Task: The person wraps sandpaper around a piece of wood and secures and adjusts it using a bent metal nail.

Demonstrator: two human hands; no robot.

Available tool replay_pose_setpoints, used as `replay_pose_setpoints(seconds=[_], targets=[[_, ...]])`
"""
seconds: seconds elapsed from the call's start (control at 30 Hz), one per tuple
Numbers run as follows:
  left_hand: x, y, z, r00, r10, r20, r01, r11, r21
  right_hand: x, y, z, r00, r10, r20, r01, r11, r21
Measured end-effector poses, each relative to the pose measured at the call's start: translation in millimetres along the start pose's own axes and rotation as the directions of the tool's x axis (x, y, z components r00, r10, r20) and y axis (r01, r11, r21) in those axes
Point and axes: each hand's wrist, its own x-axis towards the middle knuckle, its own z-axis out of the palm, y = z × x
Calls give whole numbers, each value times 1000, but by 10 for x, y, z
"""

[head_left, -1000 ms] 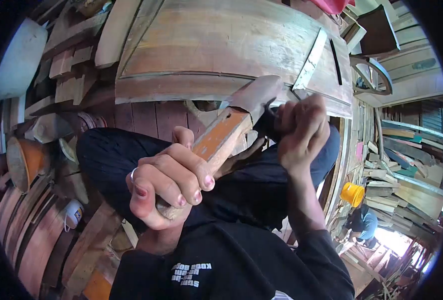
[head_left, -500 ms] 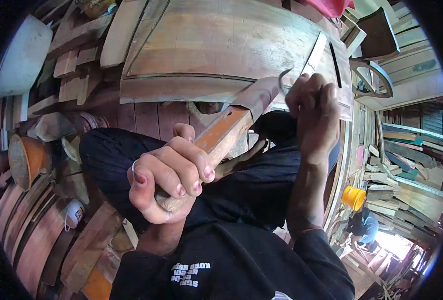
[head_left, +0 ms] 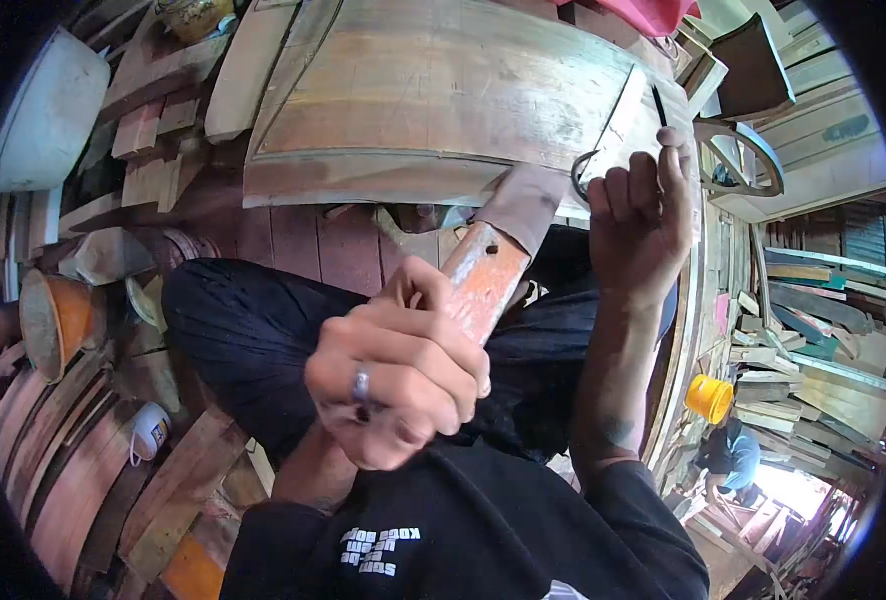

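My left hand (head_left: 403, 370) is closed round a wooden bar (head_left: 485, 275) with worn orange paint and a small dark hole. A smooth brown piece (head_left: 528, 205) covers the bar's far end, which points up and right towards a broad wooden panel (head_left: 413, 100). Just right of that end is my right hand (head_left: 643, 215), raised near the panel's right part with its fingers curled. From its fingers sticks out a thin, dark, curved hook (head_left: 579, 178), apart from the bar; the rest of it is hidden in the hand.
A pale metal strip (head_left: 620, 115) lies on the panel. Wood pieces (head_left: 153, 130) are stacked at the left, beside an orange bowl (head_left: 73, 320) and a white cup (head_left: 149, 430). At the right are a yellow bucket (head_left: 708, 398), piled boards (head_left: 813, 300) and another person (head_left: 731, 455).
My left hand has rolled over with the bar, and its knuckles now face the camera. My right hand has moved right, away from the bar's end, with the hook.
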Motion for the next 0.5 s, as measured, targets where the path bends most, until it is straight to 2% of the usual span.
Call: replay_pose_setpoints(seconds=[0.07,0.13,0.17,0.2,0.23,0.27,0.33,0.37,0.43,0.5], targets=[[77,42,1,998,6,69,-8,1000,26,-57,1,76,996,70,-61,-70,998,5],[149,53,4,974,13,227,-29,997,68,-102,66,147,983,102,-152,-129,975,-182],[180,17,28,966,91,242,-110,992,68,-111,94,125,983,132,-128,-153,972,-176],[211,40,51,964,95,247,-115,991,68,-112,105,137,981,163,-104,-179,969,-170],[249,90,73,948,169,271,-198,976,84,-116,65,200,972,168,-166,-200,960,-195],[291,137,100,924,240,299,-280,955,98,-87,30,199,973,161,-164,-192,963,-192],[336,143,175,893,295,339,-360,921,147,-2,-58,204,994,46,-104,-56,994,-90],[351,104,193,881,266,390,-361,913,192,58,-128,237,988,35,-149,-47,996,-75],[356,-34,202,848,178,498,-362,882,301,179,-209,233,997,-4,-76,1,999,-42],[358,-358,188,829,178,530,-403,847,347,258,-246,262,1000,-14,-26,13,999,-40]])
